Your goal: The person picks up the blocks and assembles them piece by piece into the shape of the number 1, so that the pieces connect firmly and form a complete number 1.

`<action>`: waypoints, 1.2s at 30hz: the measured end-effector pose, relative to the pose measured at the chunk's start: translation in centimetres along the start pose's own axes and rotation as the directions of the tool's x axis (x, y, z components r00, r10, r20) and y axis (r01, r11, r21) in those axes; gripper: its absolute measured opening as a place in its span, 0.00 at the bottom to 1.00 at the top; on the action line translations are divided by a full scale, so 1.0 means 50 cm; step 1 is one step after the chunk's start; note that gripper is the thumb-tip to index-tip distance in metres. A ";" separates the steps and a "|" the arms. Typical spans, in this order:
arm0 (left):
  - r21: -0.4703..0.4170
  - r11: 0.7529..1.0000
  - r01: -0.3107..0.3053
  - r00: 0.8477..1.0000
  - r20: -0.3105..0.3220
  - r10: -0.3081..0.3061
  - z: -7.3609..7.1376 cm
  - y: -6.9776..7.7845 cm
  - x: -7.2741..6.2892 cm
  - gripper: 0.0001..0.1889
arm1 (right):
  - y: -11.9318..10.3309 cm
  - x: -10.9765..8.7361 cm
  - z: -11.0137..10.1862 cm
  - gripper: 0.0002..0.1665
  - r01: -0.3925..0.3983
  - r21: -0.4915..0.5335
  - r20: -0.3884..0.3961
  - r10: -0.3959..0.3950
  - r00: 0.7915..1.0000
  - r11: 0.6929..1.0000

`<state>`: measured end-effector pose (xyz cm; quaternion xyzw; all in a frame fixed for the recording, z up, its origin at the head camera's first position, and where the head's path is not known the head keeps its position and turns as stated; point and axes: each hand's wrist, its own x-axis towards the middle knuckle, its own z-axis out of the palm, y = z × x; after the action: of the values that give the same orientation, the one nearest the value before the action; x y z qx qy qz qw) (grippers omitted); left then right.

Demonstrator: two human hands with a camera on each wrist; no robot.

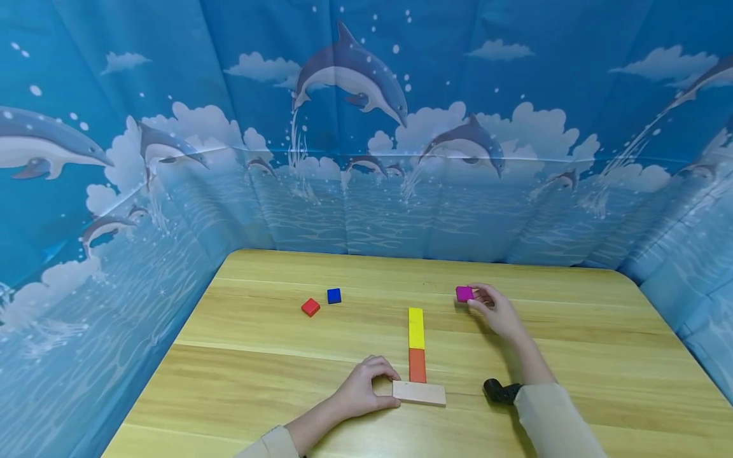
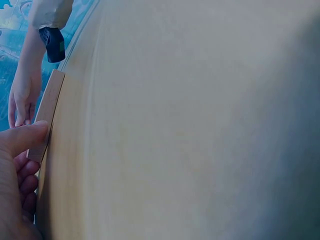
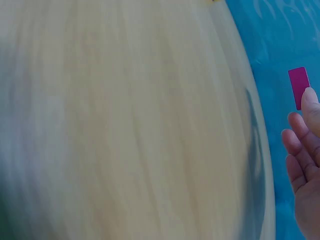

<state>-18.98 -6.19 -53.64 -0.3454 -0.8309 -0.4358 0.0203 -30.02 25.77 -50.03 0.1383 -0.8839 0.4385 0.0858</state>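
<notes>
Between thumb and fingers, my left hand (image 1: 364, 386) grips the left end of a plain wooden block (image 1: 419, 393), long and flat, near the table's front. Directly behind that block runs an orange block (image 1: 417, 365), and a yellow block (image 1: 416, 328) continues the line away from me. Farther back on the right, my right hand (image 1: 497, 312) pinches a small magenta block (image 1: 464, 294) by its right side. The right wrist view shows the thumb on the face of this magenta block (image 3: 299, 87), with the other fingers loosely bent below.
A red block (image 1: 310, 307) and a blue block (image 1: 334, 296) lie at the back left of the wooden table (image 1: 240, 381). The black wrist camera (image 1: 501, 391) sits at my right sleeve. A blue dolphin-print curtain (image 1: 366, 210) borders the table's back and sides.
</notes>
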 end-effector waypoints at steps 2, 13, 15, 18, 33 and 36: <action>-0.002 1.000 0.004 1.000 -0.001 -0.004 0.000 0.000 0.000 0.16 | 0.001 0.007 0.011 0.23 0.005 0.006 0.010 -0.005 1.000 1.000; -0.021 1.000 0.019 1.000 0.012 -0.019 0.000 0.000 0.000 0.16 | -0.003 0.036 0.068 0.20 0.007 0.023 0.055 -0.008 0.998 1.000; -0.020 1.000 0.016 1.000 0.011 -0.016 0.000 -0.001 0.000 0.16 | -0.008 0.042 0.076 0.20 0.001 0.032 0.061 -0.003 0.998 0.999; -0.023 1.000 0.021 1.000 0.011 -0.020 -0.001 -0.001 0.000 0.16 | -0.014 0.049 0.086 0.19 -0.001 0.032 0.086 -0.002 0.996 0.999; -0.027 0.999 0.025 1.000 0.006 -0.025 -0.004 0.000 0.001 0.16 | -0.037 0.073 0.129 0.20 0.105 0.054 0.196 -0.114 0.974 0.993; -0.027 0.999 0.022 1.000 0.007 -0.022 -0.004 0.000 0.002 0.16 | -0.037 0.077 0.137 0.20 0.101 0.050 0.210 -0.109 0.972 0.994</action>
<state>-19.11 -6.29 -53.48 -0.3379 -0.8288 -0.4459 0.0079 -33.26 18.56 -51.70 0.2325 -0.8707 0.4333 0.0114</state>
